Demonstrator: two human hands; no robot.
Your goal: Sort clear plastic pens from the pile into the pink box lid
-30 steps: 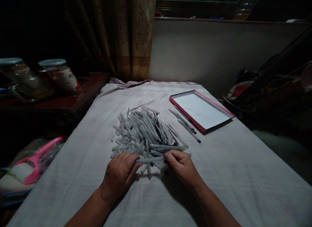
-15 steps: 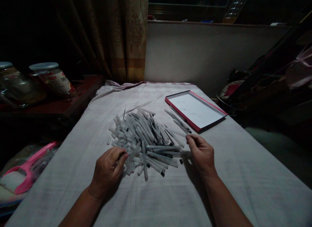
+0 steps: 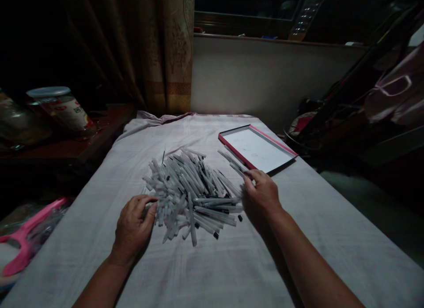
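Compared with half a second earlier, the person's right hand (image 3: 263, 191) has shifted up to the row of slim translucent pens (image 3: 233, 160) beside the shallow tray, while the left hand (image 3: 134, 226) rests slightly farther out, at the left edge of the heap. The right fingers are bunched at the row's near ends; the left fingers curve loosely, slightly apart from the thumb. Whether either hand grips anything cannot be told. The rectangular red-and-black-rimmed tray (image 3: 274, 153) shows a white floor with faint, unidentifiable dark marks. The large heap of frosted, whitish-grey plastic pen tubes (image 3: 188, 180), some black-ended, lies jumbled on the cloth-covered tabletop (image 3: 198, 272), a small black piece (image 3: 240, 218) just beside it.
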